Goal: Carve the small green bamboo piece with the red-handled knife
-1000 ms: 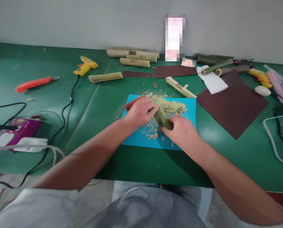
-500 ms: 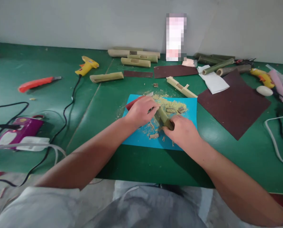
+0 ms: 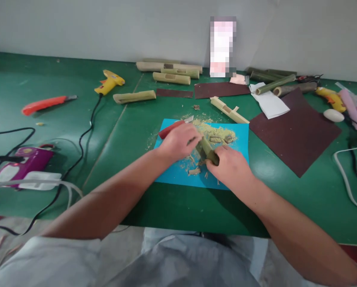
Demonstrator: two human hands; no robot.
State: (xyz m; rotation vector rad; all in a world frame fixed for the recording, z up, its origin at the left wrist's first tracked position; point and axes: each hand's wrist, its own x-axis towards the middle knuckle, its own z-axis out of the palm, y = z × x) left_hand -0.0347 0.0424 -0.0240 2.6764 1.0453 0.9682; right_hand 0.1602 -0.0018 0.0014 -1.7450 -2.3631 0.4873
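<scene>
A green bamboo tube (image 3: 207, 148) slants over a blue sheet (image 3: 169, 175) strewn with pale shavings (image 3: 223, 133). At its near end, my right hand (image 3: 230, 163) is closed round the tube. My left hand (image 3: 180, 141) is closed at the far end of the same tube, its fingertips pressed to it. Just behind my left hand lies a red-handled knife (image 3: 170, 128) with its blade showing past the knuckles. Small bamboo scraps (image 3: 194, 171) rest on the sheet below the tube.
Cut bamboo pieces (image 3: 171, 78) line the back, one with an opening (image 3: 229, 110) nearer. At right are brown sheets (image 3: 298, 135), white paper (image 3: 269, 101) and a white oval (image 3: 334, 115). A yellow glue gun (image 3: 110, 83), red cutter (image 3: 45, 104) and purple power strip (image 3: 28, 161) are at left.
My left hand has shifted very slightly, and a little more of the knife's blade shows behind it. Both hands remain on the tube.
</scene>
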